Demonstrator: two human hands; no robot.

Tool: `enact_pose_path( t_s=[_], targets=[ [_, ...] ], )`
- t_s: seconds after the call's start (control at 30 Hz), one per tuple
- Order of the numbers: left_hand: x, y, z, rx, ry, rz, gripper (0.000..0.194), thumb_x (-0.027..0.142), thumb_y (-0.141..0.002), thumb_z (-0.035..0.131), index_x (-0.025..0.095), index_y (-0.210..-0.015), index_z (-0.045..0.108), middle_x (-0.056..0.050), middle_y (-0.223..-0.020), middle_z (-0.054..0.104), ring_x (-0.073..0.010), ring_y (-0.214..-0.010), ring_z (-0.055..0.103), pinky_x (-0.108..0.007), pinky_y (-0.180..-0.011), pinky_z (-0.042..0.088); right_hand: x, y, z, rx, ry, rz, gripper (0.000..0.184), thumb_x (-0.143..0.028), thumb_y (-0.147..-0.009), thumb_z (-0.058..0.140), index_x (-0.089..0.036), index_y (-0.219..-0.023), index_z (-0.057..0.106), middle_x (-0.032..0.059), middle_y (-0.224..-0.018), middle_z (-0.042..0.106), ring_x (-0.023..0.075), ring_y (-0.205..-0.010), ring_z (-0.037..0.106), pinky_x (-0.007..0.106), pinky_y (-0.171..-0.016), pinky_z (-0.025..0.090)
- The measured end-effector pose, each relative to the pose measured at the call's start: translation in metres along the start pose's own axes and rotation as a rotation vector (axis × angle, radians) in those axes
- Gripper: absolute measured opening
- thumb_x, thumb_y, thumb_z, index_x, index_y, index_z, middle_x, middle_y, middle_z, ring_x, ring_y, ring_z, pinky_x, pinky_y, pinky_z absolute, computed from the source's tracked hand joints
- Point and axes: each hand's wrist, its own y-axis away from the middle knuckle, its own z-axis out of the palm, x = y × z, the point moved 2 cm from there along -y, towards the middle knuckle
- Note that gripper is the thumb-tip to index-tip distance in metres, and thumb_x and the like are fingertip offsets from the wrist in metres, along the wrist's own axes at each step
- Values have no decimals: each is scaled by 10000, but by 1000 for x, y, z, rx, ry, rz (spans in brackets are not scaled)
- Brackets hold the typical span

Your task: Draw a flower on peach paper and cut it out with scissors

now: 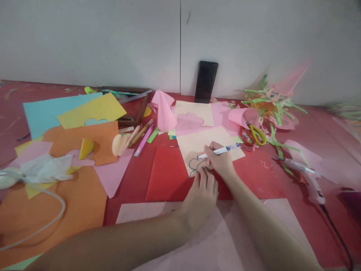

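In my right hand (219, 157) is a white marker (222, 151), held in a closed grip with its tip down on the cream paper (218, 137). Dark scalloped lines, like a cloud or flower outline, show on that sheet beside the tip. My left hand (201, 194) lies across the sheet's near edge with its fingers stretched out, touching the paper and covering part of the drawing. Beneath the cream sheet is a red folder or board (167, 171). Behind it lies another cream sheet (208, 109) with a scalloped shape cut out.
Pink cones (165, 113) and a black phone (207, 81) stand behind. Yellow-handled scissors (258, 134) and a glue gun (306, 175) with a cord lie right. Orange paper (81, 141), several pens (143, 139) and a white cable (53, 195) are at left.
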Motion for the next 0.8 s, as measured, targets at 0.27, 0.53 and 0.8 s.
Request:
enact_pose_path(
  t_s=[0.27, 0.53, 0.8],
  targets=[
    [1, 0, 0, 6, 2, 2, 369, 210, -843, 371, 27, -1119, 533, -201, -1128, 559, -304, -1083, 520, -412, -896, 415, 1, 0, 0, 5, -15, 19, 322, -285, -757, 507, -207, -494, 339, -80, -320, 376, 77, -347, 418, 186, -388, 328],
    [1, 0, 1, -6, 16, 8, 386, 202, -837, 379, 9, -1141, 518, -212, -1139, 547, -316, -1101, 505, -408, -904, 414, -1, 2, 1, 27, 49, -26, 337, -348, -793, 485, -200, -511, 373, -73, -363, 412, 64, -354, 393, 187, -410, 334],
    [0, 0, 0, -5, 8, 23, 364, 193, -834, 376, 20, -1110, 539, -206, -1115, 560, -308, -1080, 519, -410, -888, 425, -4, 1, -2, 63, 51, -26, 352, -341, -794, 480, -203, -494, 359, -69, -350, 401, 76, -387, 429, 194, -464, 373]
  ],
)
